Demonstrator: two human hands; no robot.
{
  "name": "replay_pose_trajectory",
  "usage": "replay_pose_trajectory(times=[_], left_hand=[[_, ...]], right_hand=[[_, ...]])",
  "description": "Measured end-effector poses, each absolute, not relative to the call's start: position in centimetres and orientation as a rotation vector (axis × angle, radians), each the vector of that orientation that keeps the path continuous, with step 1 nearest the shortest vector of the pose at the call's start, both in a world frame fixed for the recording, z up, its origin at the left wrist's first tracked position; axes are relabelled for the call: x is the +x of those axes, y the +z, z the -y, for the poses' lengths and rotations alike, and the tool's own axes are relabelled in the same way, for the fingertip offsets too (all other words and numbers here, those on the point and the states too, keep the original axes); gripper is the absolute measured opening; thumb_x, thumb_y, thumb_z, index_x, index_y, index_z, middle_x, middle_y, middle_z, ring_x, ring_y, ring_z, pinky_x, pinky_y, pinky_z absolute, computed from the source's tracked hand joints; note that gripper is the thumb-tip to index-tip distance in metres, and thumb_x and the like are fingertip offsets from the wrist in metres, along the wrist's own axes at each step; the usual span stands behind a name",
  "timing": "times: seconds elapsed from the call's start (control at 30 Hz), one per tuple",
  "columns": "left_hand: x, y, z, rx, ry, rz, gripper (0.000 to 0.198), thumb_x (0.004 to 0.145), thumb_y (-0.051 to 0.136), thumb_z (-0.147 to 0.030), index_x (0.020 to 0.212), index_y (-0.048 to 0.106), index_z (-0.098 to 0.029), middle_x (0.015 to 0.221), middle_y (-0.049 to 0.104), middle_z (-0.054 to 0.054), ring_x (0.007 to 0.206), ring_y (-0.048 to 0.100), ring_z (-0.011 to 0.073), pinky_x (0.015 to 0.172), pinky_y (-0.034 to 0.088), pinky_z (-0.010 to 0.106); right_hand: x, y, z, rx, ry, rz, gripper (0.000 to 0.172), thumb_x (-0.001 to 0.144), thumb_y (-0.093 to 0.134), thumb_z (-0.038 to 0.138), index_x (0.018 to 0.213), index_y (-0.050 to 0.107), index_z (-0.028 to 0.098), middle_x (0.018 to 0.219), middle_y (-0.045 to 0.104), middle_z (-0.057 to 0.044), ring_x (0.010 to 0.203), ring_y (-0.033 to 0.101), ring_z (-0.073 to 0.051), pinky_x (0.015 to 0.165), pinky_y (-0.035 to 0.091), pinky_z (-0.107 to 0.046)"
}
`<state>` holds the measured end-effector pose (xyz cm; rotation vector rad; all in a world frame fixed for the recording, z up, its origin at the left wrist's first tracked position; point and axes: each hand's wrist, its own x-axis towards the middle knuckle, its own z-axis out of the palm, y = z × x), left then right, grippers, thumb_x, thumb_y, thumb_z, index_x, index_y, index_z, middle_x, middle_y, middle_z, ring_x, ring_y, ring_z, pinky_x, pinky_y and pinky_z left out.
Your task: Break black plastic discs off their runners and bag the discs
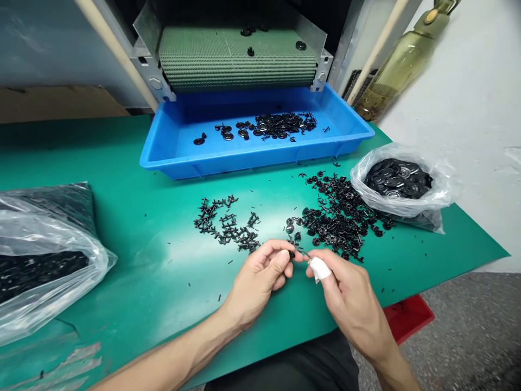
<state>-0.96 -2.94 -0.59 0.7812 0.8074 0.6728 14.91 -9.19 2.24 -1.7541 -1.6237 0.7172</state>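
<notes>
Green-topped surface point(134, 179) fills most of the view, with a speckled grey floor point(468, 326) beyond its right edge and a red crate point(407, 317) showing just past its near edge. At the back, a green woven conveyor belt point(238, 60) sits directly above a blue plastic tray point(252, 160), and a loose cluster of black plastic fasteners point(277, 126) lies in the tray. A tall olive-tinted bottle point(396, 70) leans at the back right. A clear plastic bag point(401, 201) of black discs rests on the surface at the right, and a larger bag point(44, 260) of black parts lies at the left edge.

Both forearms reach in from the near side, angled inward so the hands nearly meet at the middle of the surface. The left hand point(260, 277) is turned with its thumb on top, and its fingers point(280, 260) curl closed, pinching a small black part point(292, 253). The right hand point(350, 293) comes in from the other side, its fingers drawn together on a thin sliver point(305, 253), too small to identify. A white wrapping point(319, 269) covers one right fingertip. Just beyond the hands lie a heap of black discs and pins point(337, 214) and a smaller heap of black T-shaped pins point(226, 228).
</notes>
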Motion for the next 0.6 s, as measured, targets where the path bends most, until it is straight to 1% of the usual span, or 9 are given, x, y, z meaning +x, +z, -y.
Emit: replay_pose_trajectory(times=[0.07, 0.1, 0.17, 0.23, 0.37, 0.5, 0.6], left_hand=[[-1.0, -0.6, 2.8, 0.751, 0.669, -0.791, 0.023, 0.083, 0.069, -0.037, 0.097, 0.064, -0.019, 0.082, 0.066, 0.002, 0.059, 0.042, 0.0067, 0.047, 0.025, 0.018], [-1.0, -0.6, 2.7, 0.735, 0.666, -0.79, 0.024, 0.083, 0.07, -0.036, 0.096, 0.063, -0.018, 0.079, 0.065, 0.002, 0.059, 0.042, 0.0067, 0.048, 0.025, 0.018], [-1.0, -0.7, 2.6, 0.713, 0.665, -0.792, 0.024, 0.082, 0.071, -0.037, 0.095, 0.064, -0.017, 0.073, 0.063, 0.001, 0.057, 0.039, 0.006, 0.048, 0.024, 0.018], [-1.0, -0.9, 2.5, 0.72, 0.65, -0.794, 0.027, 0.082, 0.071, -0.039, 0.094, 0.066, -0.016, 0.07, 0.061, 0.0, 0.055, 0.036, 0.0054, 0.049, 0.024, 0.019], [-1.1, -1.1, 2.5, 0.748, 0.629, -0.8, 0.03, 0.083, 0.069, -0.042, 0.097, 0.067, -0.016, 0.069, 0.059, 0.0, 0.055, 0.035, 0.006, 0.05, 0.023, 0.02], [-1.2, -1.1, 2.4, 0.81, 0.589, -0.801, 0.028, 0.087, 0.065, -0.041, 0.097, 0.066, -0.016, 0.07, 0.058, 0.0, 0.057, 0.036, 0.0068, 0.051, 0.024, 0.021], [-1.1, -1.0, 2.3, 0.892, 0.59, -0.803, 0.03, 0.087, 0.063, -0.044, 0.097, 0.064, -0.016, 0.072, 0.058, 0.0, 0.058, 0.037, 0.0075, 0.052, 0.026, 0.022]], right_hand=[[14.9, 2.5, 9.5, -1.744, 0.416, 1.818, 0.029, 0.093, 0.036, 0.012, 0.103, 0.062, 0.018, 0.087, 0.067, -0.006, 0.078, 0.06, -0.018, 0.068, 0.045, -0.029], [14.9, 2.6, 9.6, -1.721, 0.302, 1.907, 0.03, 0.093, 0.035, 0.01, 0.104, 0.062, 0.016, 0.087, 0.066, -0.007, 0.08, 0.06, -0.019, 0.07, 0.045, -0.03], [14.9, 2.6, 9.6, -1.673, 0.164, 2.037, 0.032, 0.093, 0.034, 0.007, 0.104, 0.063, 0.014, 0.082, 0.065, -0.007, 0.078, 0.059, -0.019, 0.07, 0.045, -0.032], [14.9, 2.6, 9.4, -1.656, 0.113, 2.107, 0.033, 0.093, 0.034, 0.007, 0.103, 0.064, 0.013, 0.078, 0.063, -0.006, 0.075, 0.058, -0.019, 0.07, 0.044, -0.032], [14.9, 2.5, 9.0, -1.671, 0.046, 2.168, 0.032, 0.095, 0.033, 0.008, 0.098, 0.065, 0.014, 0.072, 0.059, -0.004, 0.07, 0.053, -0.019, 0.066, 0.039, -0.033], [14.9, 2.2, 8.9, -1.714, -0.057, 2.193, 0.03, 0.098, 0.034, 0.011, 0.095, 0.064, 0.015, 0.069, 0.056, -0.003, 0.067, 0.049, -0.019, 0.063, 0.033, -0.033], [14.2, 1.4, 9.1, -1.711, -0.127, 2.187, 0.027, 0.099, 0.036, 0.013, 0.096, 0.062, 0.016, 0.068, 0.055, -0.003, 0.065, 0.048, -0.018, 0.062, 0.032, -0.032]])
